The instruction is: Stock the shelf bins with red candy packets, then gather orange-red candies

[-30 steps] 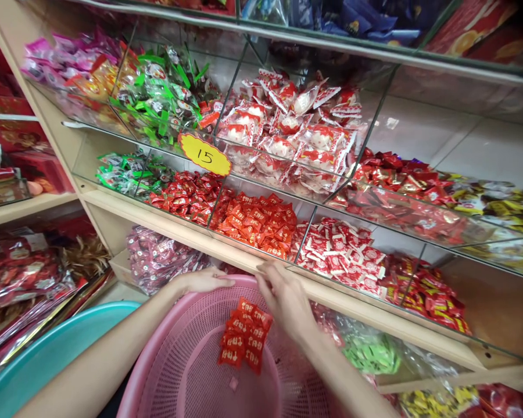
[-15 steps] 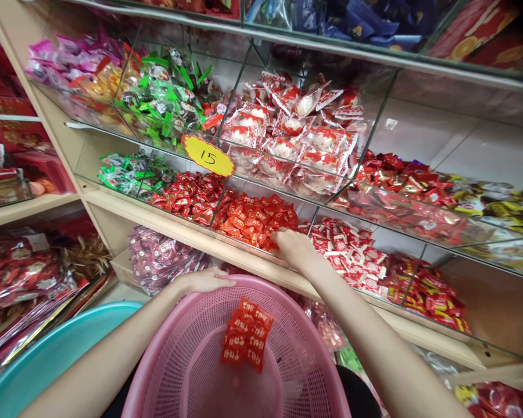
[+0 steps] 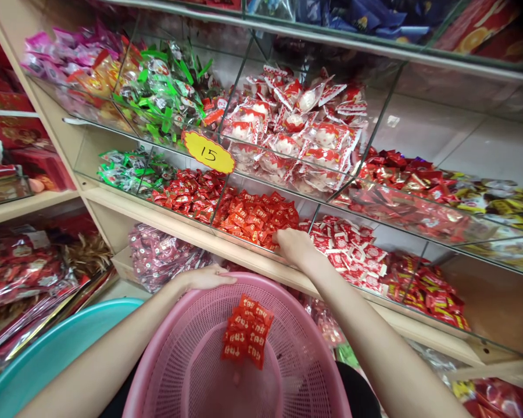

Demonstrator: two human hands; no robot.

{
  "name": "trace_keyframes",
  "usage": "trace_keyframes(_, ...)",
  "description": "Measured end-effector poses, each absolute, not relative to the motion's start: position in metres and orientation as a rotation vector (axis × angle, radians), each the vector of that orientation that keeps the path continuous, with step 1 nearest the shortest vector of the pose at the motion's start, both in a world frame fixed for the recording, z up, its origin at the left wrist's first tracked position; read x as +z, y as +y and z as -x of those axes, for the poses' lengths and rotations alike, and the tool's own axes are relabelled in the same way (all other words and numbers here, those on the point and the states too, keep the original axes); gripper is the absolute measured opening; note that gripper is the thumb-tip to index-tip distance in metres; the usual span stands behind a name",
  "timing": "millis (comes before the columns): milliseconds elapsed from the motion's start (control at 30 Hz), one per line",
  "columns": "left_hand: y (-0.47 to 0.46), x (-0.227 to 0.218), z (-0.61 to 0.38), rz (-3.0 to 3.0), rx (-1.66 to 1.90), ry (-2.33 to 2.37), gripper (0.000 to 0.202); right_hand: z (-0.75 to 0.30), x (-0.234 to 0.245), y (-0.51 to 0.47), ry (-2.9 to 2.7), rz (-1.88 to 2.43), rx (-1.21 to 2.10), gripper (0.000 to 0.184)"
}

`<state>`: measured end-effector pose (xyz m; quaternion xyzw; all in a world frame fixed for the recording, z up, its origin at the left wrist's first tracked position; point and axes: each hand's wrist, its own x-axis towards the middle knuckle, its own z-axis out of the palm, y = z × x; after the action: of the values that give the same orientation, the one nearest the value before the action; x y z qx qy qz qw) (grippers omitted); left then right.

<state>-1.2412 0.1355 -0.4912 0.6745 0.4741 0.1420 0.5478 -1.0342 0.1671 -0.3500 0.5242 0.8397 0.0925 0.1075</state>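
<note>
A pink mesh basket [image 3: 187, 371] sits low in front of me with several orange-red wrapped candies [image 3: 246, 339] lying inside. My left hand [image 3: 207, 278] grips the basket's far rim, fingers curled over it. My right hand [image 3: 293, 244] reaches into a glass shelf compartment and rests on a heap of the same orange-red candies [image 3: 255, 217]; its fingers are bent down into the pile and their tips are hidden.
Glass-divided shelves hold heaps of sweets: dark red ones [image 3: 187, 194], red-and-white ones [image 3: 348, 252], green ones [image 3: 122, 171], white-and-red packs [image 3: 296, 128]. A yellow tag marked 15 [image 3: 208, 152] hangs on the upper shelf. A teal basin [image 3: 47, 354] lies at lower left.
My right hand rose from the basket's rim up into the orange-red candy compartment and has stayed there. The left hand has kept its hold on the rim.
</note>
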Motion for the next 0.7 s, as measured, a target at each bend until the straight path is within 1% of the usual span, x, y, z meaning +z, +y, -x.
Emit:
trace_keyframes(267,0.135,-0.49,1.241,-1.63,0.314,1.145,0.05,1.021,-0.366,0.163,2.736,-1.537,0.527,0.018)
trace_keyframes(400,0.136,-0.488,1.242,-1.677,0.292,1.174,0.052,1.016,-0.364,0.151,3.052,-1.613,0.427,0.023)
trace_keyframes(467,0.136,-0.487,1.241,-1.698,0.282,1.177,0.052,1.013,-0.364,0.136,3.283,-1.641,0.286,0.027)
trace_keyframes(567,0.136,-0.485,1.24,-1.713,0.271,1.197,0.052,1.011,-0.376,0.107,3.519,-1.578,-0.126,0.028)
trace_keyframes(633,0.136,-0.485,1.239,-1.697,0.27,1.22,0.052,1.009,-0.396,0.09,3.503,-1.52,-0.448,0.028)
trace_keyframes(700,0.136,-0.485,1.238,-1.681,0.272,1.221,0.052,1.005,-0.421,0.077,3.39,-1.527,-0.678,0.029)
